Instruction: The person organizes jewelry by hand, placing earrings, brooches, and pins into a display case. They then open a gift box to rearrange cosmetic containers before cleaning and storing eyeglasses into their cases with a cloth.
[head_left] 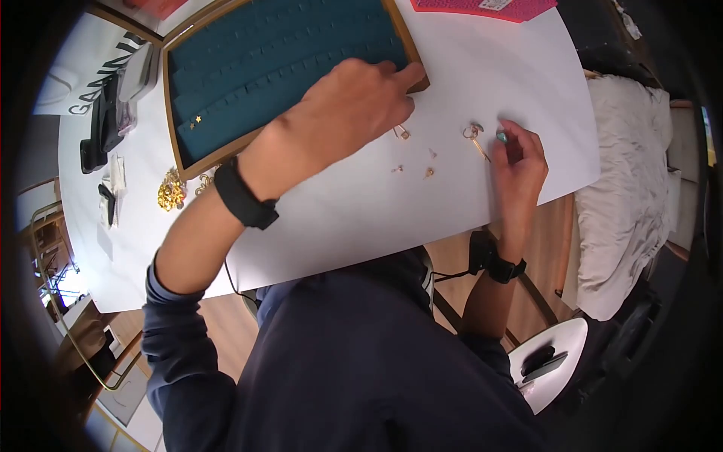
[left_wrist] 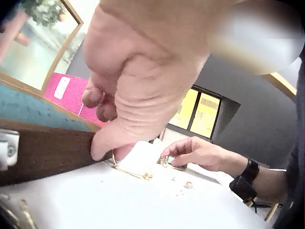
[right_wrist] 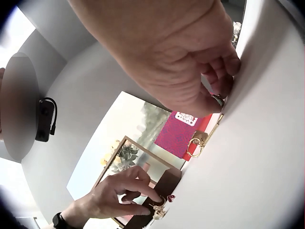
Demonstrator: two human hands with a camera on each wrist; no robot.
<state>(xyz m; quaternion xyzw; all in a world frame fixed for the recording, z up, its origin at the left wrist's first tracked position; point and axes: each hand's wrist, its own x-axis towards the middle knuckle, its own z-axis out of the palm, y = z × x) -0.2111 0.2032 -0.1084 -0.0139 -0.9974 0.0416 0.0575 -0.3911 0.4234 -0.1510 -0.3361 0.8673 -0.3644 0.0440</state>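
My left hand (head_left: 346, 105) bends down over the near right corner of a wood-framed jewellery case (head_left: 263, 60) lined in teal. Its thumb and fingertip pinch a slender gold earring (left_wrist: 114, 160) low beside the case wall; part of the earring hangs toward the white table. On the right, my right hand (head_left: 520, 166) rests by the tabletop, thumb and fingers curled round a small turquoise-stoned piece (head_left: 501, 137). Just left of those fingers lies a gold hoop earring with a long bar (head_left: 474, 134). Several tiny pieces of jewellery, one a gold stud (head_left: 430, 172), lie between the hands.
Gold star studs (head_left: 198, 119) sit in the case's left part. A heap of gold jewellery (head_left: 172, 190) lies by its near left corner. Dark and grey boxes (head_left: 109, 113) stand at left, a pink pouch (head_left: 482, 9) at the back. The table's curved edge (head_left: 597, 143) runs right.
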